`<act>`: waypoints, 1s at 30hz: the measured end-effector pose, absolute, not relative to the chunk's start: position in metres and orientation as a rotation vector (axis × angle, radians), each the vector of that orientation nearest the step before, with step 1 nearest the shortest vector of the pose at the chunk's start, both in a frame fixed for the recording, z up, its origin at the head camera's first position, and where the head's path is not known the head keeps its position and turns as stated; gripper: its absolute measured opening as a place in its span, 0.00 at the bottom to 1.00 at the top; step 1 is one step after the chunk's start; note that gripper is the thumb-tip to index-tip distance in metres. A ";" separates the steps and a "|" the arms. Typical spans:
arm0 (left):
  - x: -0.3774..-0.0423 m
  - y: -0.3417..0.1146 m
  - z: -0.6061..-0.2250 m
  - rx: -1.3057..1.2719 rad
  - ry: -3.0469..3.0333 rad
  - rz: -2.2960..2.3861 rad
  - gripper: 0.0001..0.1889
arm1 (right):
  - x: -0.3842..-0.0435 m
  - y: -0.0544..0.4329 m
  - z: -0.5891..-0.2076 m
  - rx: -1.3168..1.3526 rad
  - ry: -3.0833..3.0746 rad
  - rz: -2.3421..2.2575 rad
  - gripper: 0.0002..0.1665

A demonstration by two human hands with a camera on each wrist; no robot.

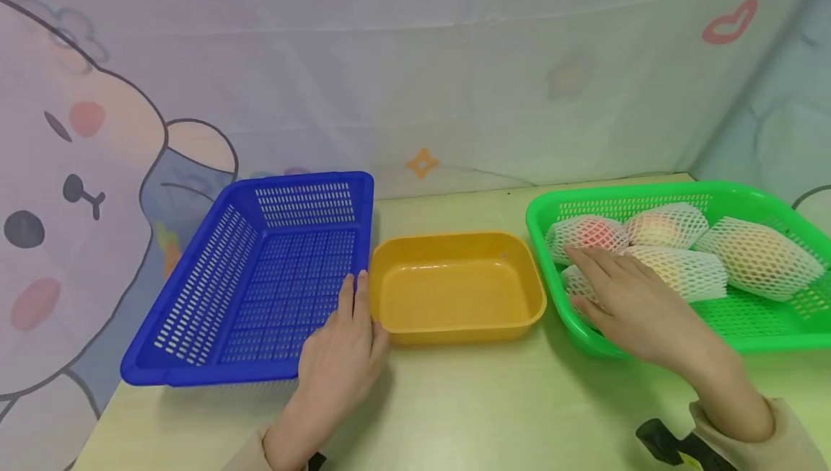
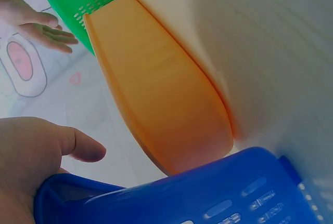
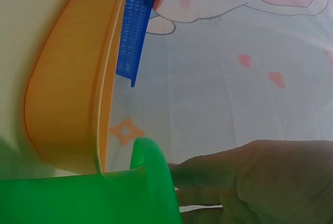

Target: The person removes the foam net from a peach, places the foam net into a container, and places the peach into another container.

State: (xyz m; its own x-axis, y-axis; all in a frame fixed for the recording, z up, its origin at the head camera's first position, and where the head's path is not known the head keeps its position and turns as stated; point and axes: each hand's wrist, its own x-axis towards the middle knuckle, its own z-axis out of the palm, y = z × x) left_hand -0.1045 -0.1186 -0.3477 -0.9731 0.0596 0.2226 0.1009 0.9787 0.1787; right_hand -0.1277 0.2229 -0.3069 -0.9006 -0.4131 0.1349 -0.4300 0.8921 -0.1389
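You have a blue basket (image 1: 292, 269) of slotted plastic, its rim smooth with a soft sheen. The yellow tray (image 1: 454, 291) is solid, smooth plastic, glossy enough to catch highlights inside. The green basket (image 1: 753, 321) is shiny perforated plastic, and its netted wraps (image 1: 759, 258) look like matt white foam mesh. Your tabletop (image 1: 474, 399) looks like smooth, pale wood or laminate; the backdrop (image 1: 389, 96) is creased, matt printed cloth. Your cuff (image 1: 782, 428) is matt cloth.

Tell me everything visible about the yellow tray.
The yellow tray is shallow and open-topped, with rounded corners, solid walls and a glossy, plastic-looking finish. It sits upright on the table, between the blue basket and the green basket. Whether either basket touches it is unclear.
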 end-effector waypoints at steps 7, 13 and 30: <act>-0.105 -0.119 -0.349 -0.128 -2.876 -0.277 0.33 | -0.135 0.231 -0.309 0.714 -2.966 0.238 0.38; -0.105 -0.120 -0.350 -0.127 -2.875 -0.283 0.34 | -0.140 0.235 -0.312 0.690 -2.956 0.202 0.40; -0.106 -0.119 -0.352 -0.138 -2.837 -0.262 0.33 | -0.153 0.241 -0.326 0.604 -3.016 0.177 0.41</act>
